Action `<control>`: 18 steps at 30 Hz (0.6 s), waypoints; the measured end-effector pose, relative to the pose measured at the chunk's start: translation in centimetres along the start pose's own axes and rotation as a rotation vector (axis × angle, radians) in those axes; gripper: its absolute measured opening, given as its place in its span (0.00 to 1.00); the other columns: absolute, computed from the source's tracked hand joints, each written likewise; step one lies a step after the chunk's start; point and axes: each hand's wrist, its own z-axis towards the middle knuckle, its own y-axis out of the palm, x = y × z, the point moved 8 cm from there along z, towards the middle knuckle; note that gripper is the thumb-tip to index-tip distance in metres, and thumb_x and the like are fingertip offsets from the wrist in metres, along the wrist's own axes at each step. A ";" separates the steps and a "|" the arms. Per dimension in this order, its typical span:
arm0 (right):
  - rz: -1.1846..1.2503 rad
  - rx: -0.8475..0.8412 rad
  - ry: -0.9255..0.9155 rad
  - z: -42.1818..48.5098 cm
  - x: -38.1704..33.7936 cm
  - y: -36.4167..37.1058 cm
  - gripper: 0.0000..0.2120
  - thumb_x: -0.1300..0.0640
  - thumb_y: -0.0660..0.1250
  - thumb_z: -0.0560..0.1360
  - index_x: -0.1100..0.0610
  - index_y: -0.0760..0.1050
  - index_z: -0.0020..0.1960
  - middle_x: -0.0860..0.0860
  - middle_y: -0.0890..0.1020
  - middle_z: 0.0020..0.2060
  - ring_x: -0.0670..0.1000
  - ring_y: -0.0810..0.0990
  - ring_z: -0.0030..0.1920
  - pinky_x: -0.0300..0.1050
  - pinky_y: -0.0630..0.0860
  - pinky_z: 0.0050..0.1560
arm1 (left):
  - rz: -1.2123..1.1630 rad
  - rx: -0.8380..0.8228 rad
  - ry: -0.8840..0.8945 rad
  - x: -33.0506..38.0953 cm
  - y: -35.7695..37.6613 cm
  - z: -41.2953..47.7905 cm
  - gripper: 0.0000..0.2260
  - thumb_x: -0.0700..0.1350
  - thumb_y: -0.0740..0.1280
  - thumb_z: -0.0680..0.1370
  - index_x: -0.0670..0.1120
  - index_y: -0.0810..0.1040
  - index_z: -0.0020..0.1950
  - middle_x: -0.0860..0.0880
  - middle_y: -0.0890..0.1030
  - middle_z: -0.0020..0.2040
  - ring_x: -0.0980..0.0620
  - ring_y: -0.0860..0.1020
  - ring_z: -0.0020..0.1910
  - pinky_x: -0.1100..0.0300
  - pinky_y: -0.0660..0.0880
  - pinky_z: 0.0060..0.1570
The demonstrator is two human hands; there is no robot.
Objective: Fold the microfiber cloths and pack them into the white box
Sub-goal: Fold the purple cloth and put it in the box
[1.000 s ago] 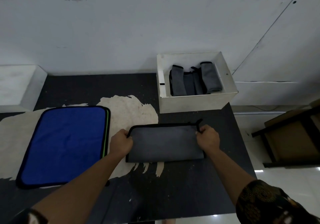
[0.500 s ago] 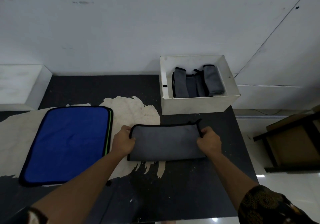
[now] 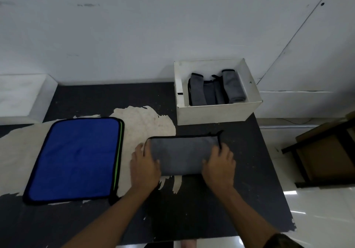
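Head view, the only one.

Grey cloth [image 3: 182, 155] lies flat on the desk [image 3: 192, 209], already folded to a long strip. Its long axis runs left to right, across the person. Its black hem is on the far edge, with a small tail sticking up at the far right corner.

Left grip [image 3: 145, 166] covers the left end. The fingers are fairly straight and point away, and the thumb is laid over the cloth; it presses down and does not clench. Right grip [image 3: 219, 166] covers the right end, fingers slightly bent and reaching the hem. Cannot tell whether it pinches the hem or only rests on it. The forearms come in from the near edge, roughly symmetric about the strip.

Key relation: the white box [image 3: 219, 111] sits beyond the strip and a little to the right, apart from it, nearer the right grip. Packed grey cloths [image 3: 215, 90] stand side by side inside, lying front to back, with bare floor showing at the left of the box.

Judgement: the strip is too long to go in as the others have, so the next fold probably brings one end across to the other — then it is carried forward and right into the box.

Blue cloth [image 3: 76, 157] lies unfolded well to the left, with a green edge showing beneath it — not yet handled.
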 end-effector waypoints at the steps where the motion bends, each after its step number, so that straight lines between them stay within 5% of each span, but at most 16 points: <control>1: 0.017 -0.024 -0.079 -0.1 -2.0 0.5 0.28 0.45 0.64 0.77 0.54 0.62 0.72 0.61 0.59 0.74 0.62 0.62 0.72 0.59 0.68 0.67 | 0.032 -0.007 0.094 2.0 0.6 -0.1 0.34 0.53 0.67 0.76 0.51 0.53 0.78 0.43 0.58 0.76 0.43 0.64 0.70 0.47 0.68 0.65; 4: 0.063 -0.144 -0.270 -0.1 -6.5 3.0 0.31 0.43 0.59 0.79 0.50 0.54 0.78 0.58 0.46 0.79 0.59 0.47 0.78 0.63 0.55 0.74 | 0.117 -0.144 0.313 6.6 4.4 -0.3 0.32 0.56 0.59 0.78 0.54 0.50 0.79 0.45 0.48 0.80 0.44 0.52 0.77 0.45 0.56 0.72; 9: -0.054 -0.225 -0.281 0.1 -3.6 6.6 0.34 0.35 0.45 0.80 0.46 0.38 0.80 0.56 0.35 0.78 0.56 0.33 0.78 0.67 0.37 0.74 | 0.264 -0.209 0.342 2.7 8.6 -0.9 0.29 0.64 0.43 0.81 0.56 0.40 0.79 0.45 0.38 0.79 0.43 0.39 0.78 0.43 0.43 0.74; 14: -0.134 -0.203 -0.173 0.7 1.9 6.2 0.36 0.30 0.34 0.77 0.47 0.32 0.78 0.55 0.32 0.77 0.56 0.31 0.77 0.70 0.36 0.73 | 0.304 -0.140 0.205 -1.3 7.5 -1.0 0.33 0.68 0.42 0.79 0.54 0.38 0.79 0.43 0.38 0.79 0.44 0.39 0.78 0.43 0.42 0.74; 18: -0.116 -0.238 -0.125 0.6 3.4 5.4 0.36 0.33 0.39 0.79 0.51 0.37 0.80 0.56 0.36 0.78 0.59 0.33 0.77 0.69 0.36 0.72 | 0.287 -0.212 0.095 -2.0 6.7 -1.7 0.32 0.64 0.43 0.81 0.52 0.38 0.79 0.41 0.37 0.79 0.38 0.39 0.77 0.41 0.41 0.74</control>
